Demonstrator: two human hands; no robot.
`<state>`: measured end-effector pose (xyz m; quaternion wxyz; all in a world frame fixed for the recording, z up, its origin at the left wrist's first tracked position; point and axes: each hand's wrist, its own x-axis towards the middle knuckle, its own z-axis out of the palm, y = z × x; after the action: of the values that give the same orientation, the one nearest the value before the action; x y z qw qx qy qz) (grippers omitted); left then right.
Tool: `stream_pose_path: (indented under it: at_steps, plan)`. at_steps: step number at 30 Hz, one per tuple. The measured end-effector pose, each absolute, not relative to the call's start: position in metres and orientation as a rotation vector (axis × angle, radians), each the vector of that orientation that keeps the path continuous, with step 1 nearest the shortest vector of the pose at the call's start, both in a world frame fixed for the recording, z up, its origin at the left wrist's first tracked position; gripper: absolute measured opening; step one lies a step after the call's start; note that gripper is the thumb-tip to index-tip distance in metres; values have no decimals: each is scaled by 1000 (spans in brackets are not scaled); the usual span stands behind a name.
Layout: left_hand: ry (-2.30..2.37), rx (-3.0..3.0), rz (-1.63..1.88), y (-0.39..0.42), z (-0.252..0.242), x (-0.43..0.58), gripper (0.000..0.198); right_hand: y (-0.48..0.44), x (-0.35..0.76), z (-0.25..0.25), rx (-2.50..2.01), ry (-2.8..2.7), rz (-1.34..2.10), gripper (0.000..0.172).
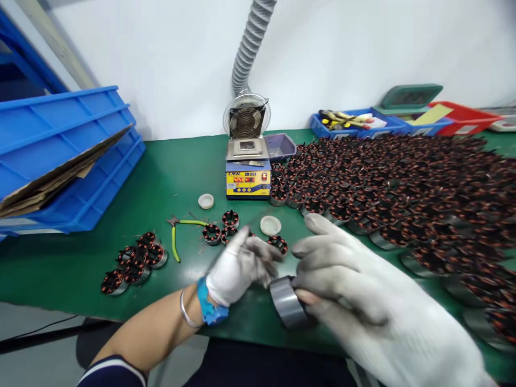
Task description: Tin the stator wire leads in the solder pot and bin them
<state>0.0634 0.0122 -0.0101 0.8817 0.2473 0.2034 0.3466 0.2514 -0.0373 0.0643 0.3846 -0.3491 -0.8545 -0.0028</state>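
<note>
One steel-looking ring (285,303), probably stiff, weighty and best taken by its smooth side, is pinched in the right hand (342,269) above the bench (173,166); whether the blurred left hand (242,263) grips anything, I can't tell.

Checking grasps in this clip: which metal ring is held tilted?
The ring in the right hand; the other rings in view rest on the green table.

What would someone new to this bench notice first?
Probably the mass of copper-wound rings crowding the right of the view. Next, the yellow-fronted machine at back centre, and the white-gloved right hand holding a metal ring in the foreground.
</note>
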Motion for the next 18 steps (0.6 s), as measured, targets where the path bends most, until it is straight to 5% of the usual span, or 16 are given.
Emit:
stream_pose_path:
  at_steps: [4,7,10,15,18]
  plan:
    - [450,553,439,3,-20,69,50,-33,253,71,-847,-2318,-131,8]
    - [518,537,762,2,-8,67,31,-35,260,68,-909,-2307,-175,9]
    - [629,470,987,6,-2,65,53,-36,260,70,-883,-2311,-171,12]
    - [443,698,356,-2,-14,71,70,-35,259,67,-789,-2372,-71,18]
    - [581,908,536,-12,-12,72,60,-46,276,54,-880,-2260,-10,18]
